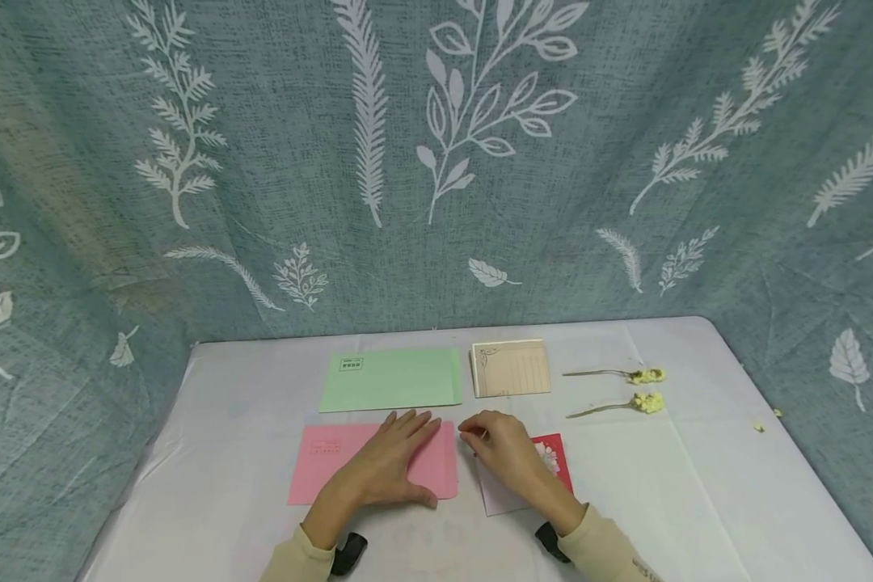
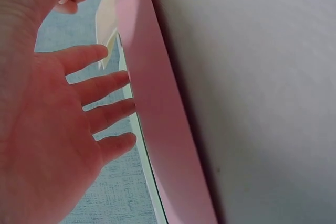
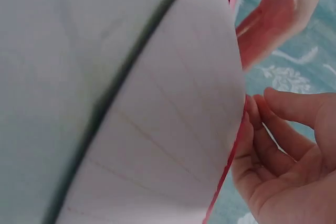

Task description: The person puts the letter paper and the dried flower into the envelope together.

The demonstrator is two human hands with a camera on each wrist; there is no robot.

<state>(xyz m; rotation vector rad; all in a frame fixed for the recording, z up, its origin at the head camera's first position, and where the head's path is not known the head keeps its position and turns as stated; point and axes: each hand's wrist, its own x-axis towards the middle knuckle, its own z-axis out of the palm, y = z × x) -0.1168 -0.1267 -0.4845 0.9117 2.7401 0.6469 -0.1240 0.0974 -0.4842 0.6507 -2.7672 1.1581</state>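
My left hand rests on a pink envelope, fingers spread and pressing its right half. In the left wrist view, the fingertips of the left hand meet the far edge of the pink envelope. My right hand is over a red card with a white flower design and a white panel. The right wrist view shows the curled fingers of the right hand at the edge of the card's lined white side, apparently pinching there; the exact contact is partly hidden.
Behind the pink envelope lies a green envelope. A beige lined card stack is to its right. Two dried yellow flower stems lie further right, with small yellow crumbs near the white table's right edge.
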